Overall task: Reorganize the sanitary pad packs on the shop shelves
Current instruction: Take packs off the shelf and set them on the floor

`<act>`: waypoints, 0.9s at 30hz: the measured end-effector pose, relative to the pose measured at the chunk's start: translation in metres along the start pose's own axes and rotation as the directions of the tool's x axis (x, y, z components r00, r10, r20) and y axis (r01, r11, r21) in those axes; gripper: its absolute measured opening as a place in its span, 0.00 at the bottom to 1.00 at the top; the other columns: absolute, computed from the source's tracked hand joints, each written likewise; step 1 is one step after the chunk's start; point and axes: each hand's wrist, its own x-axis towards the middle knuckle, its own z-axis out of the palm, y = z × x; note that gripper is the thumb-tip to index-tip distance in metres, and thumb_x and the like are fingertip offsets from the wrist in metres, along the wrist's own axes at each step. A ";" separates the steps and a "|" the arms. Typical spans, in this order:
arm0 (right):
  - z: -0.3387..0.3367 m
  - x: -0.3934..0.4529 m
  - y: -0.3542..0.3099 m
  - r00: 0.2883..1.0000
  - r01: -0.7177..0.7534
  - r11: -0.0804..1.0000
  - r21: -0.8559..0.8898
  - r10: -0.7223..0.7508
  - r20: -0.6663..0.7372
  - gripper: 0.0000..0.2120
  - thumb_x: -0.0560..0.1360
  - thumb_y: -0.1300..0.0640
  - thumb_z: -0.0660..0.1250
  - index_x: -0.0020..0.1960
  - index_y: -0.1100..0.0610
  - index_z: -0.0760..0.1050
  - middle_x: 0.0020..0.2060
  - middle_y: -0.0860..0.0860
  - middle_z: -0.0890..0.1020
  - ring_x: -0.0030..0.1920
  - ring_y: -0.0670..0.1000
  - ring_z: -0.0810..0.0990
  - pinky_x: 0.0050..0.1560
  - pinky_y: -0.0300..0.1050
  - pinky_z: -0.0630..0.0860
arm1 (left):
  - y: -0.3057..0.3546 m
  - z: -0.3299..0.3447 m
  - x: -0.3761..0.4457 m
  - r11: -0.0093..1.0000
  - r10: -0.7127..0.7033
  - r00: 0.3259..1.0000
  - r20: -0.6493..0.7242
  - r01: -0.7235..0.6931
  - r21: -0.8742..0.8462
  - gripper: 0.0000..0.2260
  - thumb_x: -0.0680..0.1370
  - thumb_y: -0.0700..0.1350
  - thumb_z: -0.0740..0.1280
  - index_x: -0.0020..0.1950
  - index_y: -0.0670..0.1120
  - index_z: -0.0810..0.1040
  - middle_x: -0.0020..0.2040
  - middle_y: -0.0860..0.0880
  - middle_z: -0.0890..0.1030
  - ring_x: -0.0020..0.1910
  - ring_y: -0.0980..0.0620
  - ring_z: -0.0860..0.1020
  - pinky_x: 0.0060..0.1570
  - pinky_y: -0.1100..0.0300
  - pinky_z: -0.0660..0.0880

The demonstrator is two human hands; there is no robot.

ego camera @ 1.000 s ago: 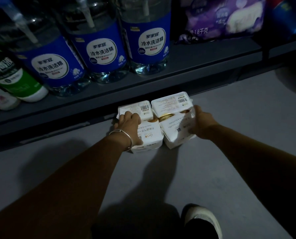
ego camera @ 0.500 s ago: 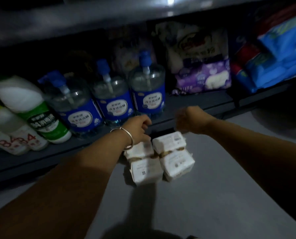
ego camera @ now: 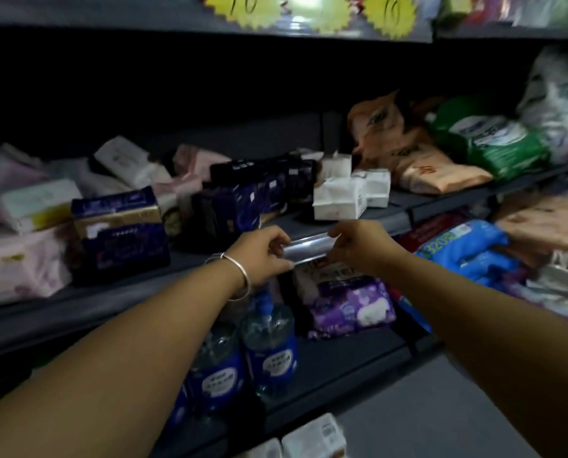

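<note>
Clear plastic, a shiny strip on the front edge of the middle shelf, is what both hands have hold of: the left hand pinches its left end with curled fingers, and the right hand pinches its right end the same way. It looks like a price rail cover, though blur makes this uncertain. I think the step is to seat or straighten this strip; to do it well, keep it level, press both ends evenly into the edge and do not bend it. The white packs stand on the shelf at 12 o'clock from the hands, near but not touching them. The dark purple packs are at 11 o'clock. Two more white packs lie on the floor at 6 o'clock, well apart from the hands.
</note>
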 end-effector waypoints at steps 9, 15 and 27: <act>-0.041 0.054 0.046 0.983 -0.130 0.988 -0.087 0.117 -0.142 0.31 0.70 0.52 0.73 0.68 0.61 0.67 0.64 0.58 0.71 0.62 0.58 0.72 0.61 0.49 0.71 | 0.039 0.014 0.085 1.000 0.001 0.999 -0.046 -0.001 0.014 0.20 0.73 0.45 0.71 0.63 0.44 0.71 0.56 0.47 0.75 0.52 0.51 0.75 0.53 0.62 0.72; -0.040 0.093 0.069 0.956 -0.288 0.952 0.100 0.293 -0.032 0.34 0.75 0.44 0.66 0.72 0.63 0.59 0.66 0.60 0.70 0.65 0.59 0.69 0.60 0.47 0.69 | 0.036 0.022 0.138 0.999 -0.045 0.991 -0.127 0.045 -0.002 0.17 0.75 0.47 0.69 0.62 0.46 0.72 0.61 0.46 0.73 0.56 0.50 0.74 0.59 0.59 0.71; -0.049 0.173 0.096 0.866 -0.403 0.914 0.043 0.397 -0.305 0.21 0.78 0.52 0.61 0.69 0.59 0.65 0.69 0.60 0.63 0.68 0.63 0.62 0.65 0.52 0.62 | 0.075 0.044 0.203 0.947 -0.253 0.967 0.028 0.242 0.212 0.44 0.68 0.71 0.62 0.75 0.47 0.56 0.73 0.43 0.58 0.71 0.41 0.61 0.66 0.48 0.65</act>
